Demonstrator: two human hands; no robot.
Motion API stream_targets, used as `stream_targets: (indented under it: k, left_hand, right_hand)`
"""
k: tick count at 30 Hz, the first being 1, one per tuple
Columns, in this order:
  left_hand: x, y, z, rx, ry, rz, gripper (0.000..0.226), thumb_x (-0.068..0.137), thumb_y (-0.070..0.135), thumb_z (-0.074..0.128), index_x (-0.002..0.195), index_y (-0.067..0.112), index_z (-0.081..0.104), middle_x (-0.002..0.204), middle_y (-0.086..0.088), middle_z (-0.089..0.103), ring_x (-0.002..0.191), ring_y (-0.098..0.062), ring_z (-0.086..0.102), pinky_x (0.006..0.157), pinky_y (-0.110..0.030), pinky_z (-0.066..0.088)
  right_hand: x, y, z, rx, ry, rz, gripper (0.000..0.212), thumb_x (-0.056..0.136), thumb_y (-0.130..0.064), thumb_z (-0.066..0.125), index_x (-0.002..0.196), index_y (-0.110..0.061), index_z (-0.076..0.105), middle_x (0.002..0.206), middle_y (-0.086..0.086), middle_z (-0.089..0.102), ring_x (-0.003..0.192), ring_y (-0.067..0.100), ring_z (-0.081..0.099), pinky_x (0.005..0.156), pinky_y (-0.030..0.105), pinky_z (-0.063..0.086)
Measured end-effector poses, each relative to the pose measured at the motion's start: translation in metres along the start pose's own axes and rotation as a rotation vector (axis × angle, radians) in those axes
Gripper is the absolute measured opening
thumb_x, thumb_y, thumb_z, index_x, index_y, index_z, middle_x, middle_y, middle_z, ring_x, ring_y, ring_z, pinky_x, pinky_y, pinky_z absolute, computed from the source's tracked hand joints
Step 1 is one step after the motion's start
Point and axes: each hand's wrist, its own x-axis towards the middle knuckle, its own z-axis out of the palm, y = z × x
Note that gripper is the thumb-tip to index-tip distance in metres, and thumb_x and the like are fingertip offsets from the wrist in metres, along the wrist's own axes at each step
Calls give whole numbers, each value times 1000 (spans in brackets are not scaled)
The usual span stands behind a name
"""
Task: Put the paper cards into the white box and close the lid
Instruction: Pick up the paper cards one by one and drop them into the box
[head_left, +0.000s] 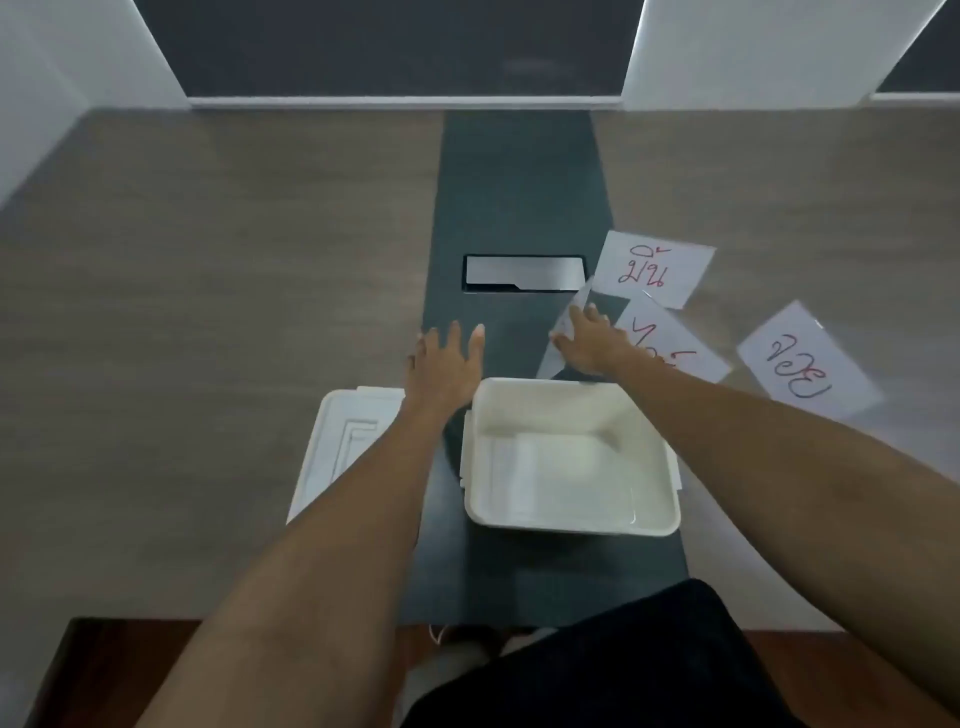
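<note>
Open white box on the desk, cards still outside it.

Head view: the smooth plastic box, rounded-rectangular, sits lidless on the desk's dark centre strip; its ribbed lid lies just left on wood-grain. The left hand hovers flat, fingers spread, holding nothing. The right hand grips a tilted glossy card; three more cards with red writing lie right.

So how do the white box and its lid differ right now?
The white box sits open side up on the dark centre strip, while the lid lies flat beside it on its left, over the wood surface. The box is deep; the lid is shallow with a stepped relief. The left forearm crosses the lid, not the box. Both are white plastic.
</note>
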Motion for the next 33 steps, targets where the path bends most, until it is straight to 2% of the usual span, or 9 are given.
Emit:
stream_targets:
  k: [6,10,12,15,18,20,23,27,33]
  left_hand:
    - [-28,-8,30,-212,-92,-84,58,102,51,14,139,20,46,149,-12,42,139,-32,35,110,-51,26]
    - [-41,-8,39,-238,-79,-90,69,102,55,9,121,11,59,135,-15,53,123,-35,50,107,-51,33]
    - [-42,-8,42,-234,-47,-73,68,102,56,8,103,11,59,126,-13,58,106,-33,56,102,-49,39]
    - [-38,-7,41,-251,-32,-71,61,101,59,8,84,16,49,113,-11,61,94,-30,55,99,-51,41]
    - [-36,-7,43,-246,-29,-89,69,99,61,7,86,12,54,100,-11,65,92,-30,59,93,-48,46]
    - [-35,-6,44,-235,-40,-104,76,99,61,5,86,9,59,93,-10,66,92,-32,61,90,-46,48]
    - [-36,-6,44,-226,-65,-108,83,100,60,3,102,4,65,102,-11,66,101,-34,61,94,-44,46]
    - [-38,-8,44,-256,-67,-91,83,98,63,4,93,6,64,93,-7,62,101,-34,62,95,-45,46]
    - [-41,-3,34,-231,-108,-125,92,98,64,2,105,-1,66,108,-18,68,102,-35,61,95,-46,46]
  right_hand:
    - [-8,-5,19,210,-51,-16,69,105,-18,38,158,-3,-3,161,26,22,141,43,39,112,46,34]
    - [-9,-9,17,239,-16,-20,72,103,-12,40,159,-5,-5,147,28,44,123,42,54,94,41,44]
    - [-9,-12,16,216,-16,-11,77,100,-4,43,159,-8,-6,133,29,53,101,37,57,78,36,42]
    - [-10,-16,10,208,37,-21,77,96,2,43,161,-20,7,129,27,53,106,40,61,85,42,51]
    - [-10,-18,-9,250,107,-58,75,96,3,46,159,-25,17,137,23,50,119,42,57,96,47,51]
    - [-15,-19,-30,271,128,-90,75,98,0,46,160,-27,14,141,22,50,123,41,56,94,47,51]
    - [-24,-18,-62,303,202,-146,69,99,-1,44,159,-22,18,142,21,54,122,39,59,88,45,53]
    - [-35,-15,-93,410,303,-171,52,93,-1,45,143,-16,48,135,15,63,119,35,62,83,38,54]
    - [-60,6,-114,499,235,-303,40,97,-5,46,134,-12,59,130,8,66,110,21,65,66,18,48]
